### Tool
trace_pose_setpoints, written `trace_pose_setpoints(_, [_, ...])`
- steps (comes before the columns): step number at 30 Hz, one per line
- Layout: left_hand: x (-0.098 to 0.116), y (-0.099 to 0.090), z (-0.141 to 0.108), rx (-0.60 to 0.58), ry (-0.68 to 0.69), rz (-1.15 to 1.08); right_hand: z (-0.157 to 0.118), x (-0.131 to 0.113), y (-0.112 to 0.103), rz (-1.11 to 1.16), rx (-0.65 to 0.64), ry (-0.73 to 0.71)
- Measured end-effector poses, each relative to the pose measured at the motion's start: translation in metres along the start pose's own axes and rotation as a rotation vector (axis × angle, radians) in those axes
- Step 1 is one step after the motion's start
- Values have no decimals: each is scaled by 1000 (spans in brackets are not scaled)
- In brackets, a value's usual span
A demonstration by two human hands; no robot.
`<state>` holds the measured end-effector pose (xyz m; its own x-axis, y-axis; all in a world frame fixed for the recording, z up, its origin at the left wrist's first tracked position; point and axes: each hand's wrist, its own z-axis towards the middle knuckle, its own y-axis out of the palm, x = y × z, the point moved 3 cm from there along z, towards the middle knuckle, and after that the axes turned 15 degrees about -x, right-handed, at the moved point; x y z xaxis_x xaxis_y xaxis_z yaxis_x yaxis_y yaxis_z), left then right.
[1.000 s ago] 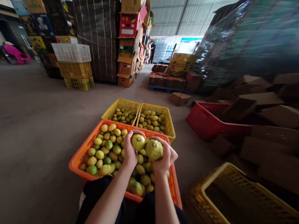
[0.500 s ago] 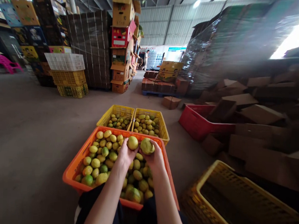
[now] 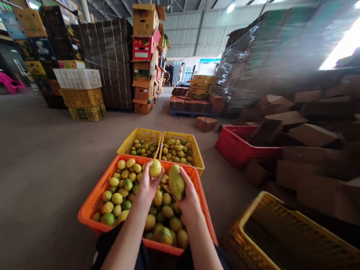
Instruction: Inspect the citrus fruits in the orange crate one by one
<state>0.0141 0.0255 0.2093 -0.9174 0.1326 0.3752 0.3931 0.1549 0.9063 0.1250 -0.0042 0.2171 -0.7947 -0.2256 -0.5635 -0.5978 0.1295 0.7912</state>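
Observation:
In the head view, my left hand (image 3: 148,184) is closed around a round yellow lemon (image 3: 155,168). My right hand (image 3: 188,192) grips a larger, longer green-yellow lemon (image 3: 176,182), its long side turned toward me. Both hands are above an orange crate (image 3: 84,213) full of loose lemons (image 3: 116,198), yellow and green mixed. My forearms hide part of the fruit in the crate. The two held lemons are apart from each other.
Two yellow crates (image 3: 200,161) with lemons adjoin the orange crate's far side. At right stand a yellow crate (image 3: 251,207) and a red crate (image 3: 231,147) beside piled cardboard boxes (image 3: 309,188). Stacked cartons (image 3: 143,69) rise farther back, and a person (image 3: 180,72) stands in the distance.
My right hand has turned its lemon from end-on to lengthwise. My left hand has risen slightly with its lemon, and the hands are a little farther apart.

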Motion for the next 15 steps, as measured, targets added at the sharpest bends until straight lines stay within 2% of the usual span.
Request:
trace_pose_setpoints(3, [5, 2, -6, 5, -43, 31, 0, -6, -5, 3, 81, -73])
trace_pose_setpoints(5, [5, 2, -8, -21, -101, 41, 4, -4, -12, 52, 141, -48])
trace_pose_setpoints(9, [1, -6, -5, 10, -169, 27, 13, 0, -20, 178, 97, 47])
trace_pose_setpoints(12, [-3, -14, 0, 54, -152, -27, 14, -4, -20, 146, 91, 38])
trace_pose_setpoints(15, [-4, -16, 2, 67, -57, -75, 12, -8, -20, 94, 150, -8])
